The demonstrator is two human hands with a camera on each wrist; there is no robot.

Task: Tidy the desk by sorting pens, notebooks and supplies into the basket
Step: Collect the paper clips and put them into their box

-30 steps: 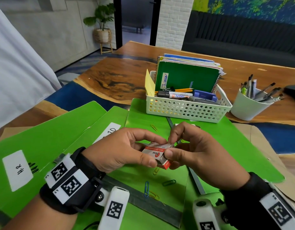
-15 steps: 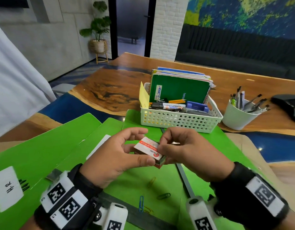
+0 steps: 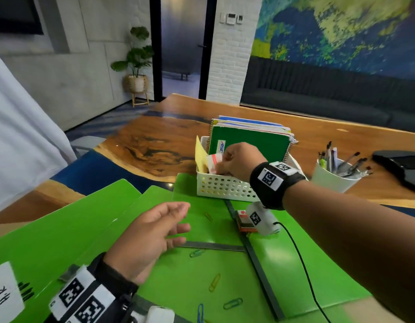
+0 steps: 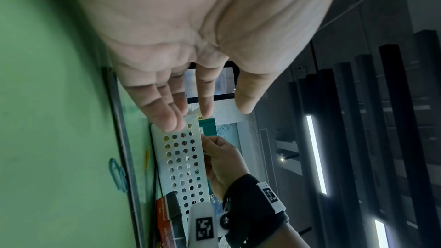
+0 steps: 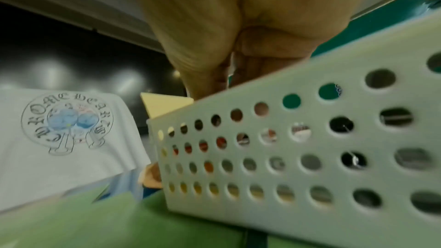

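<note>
Small staple box (image 3: 212, 162) pinched in right hand (image 3: 239, 163), held over the left end of the white basket (image 3: 225, 188), partly below the rim — not yet let go. Already in the basket: green notebook (image 3: 248, 142) with others standing behind, yellow sticky notes (image 3: 200, 157); pens inside hidden from the head view. Left hand (image 3: 150, 236) hovering above the green folders (image 3: 61, 224), fingers loosely spread, holding nothing. Still out on the folders: second small box (image 3: 242, 221) near the basket front, several paper clips (image 3: 214, 282), two metal rulers (image 3: 212, 245). Judged well advanced, not finished — loose supplies remaining.
</note>
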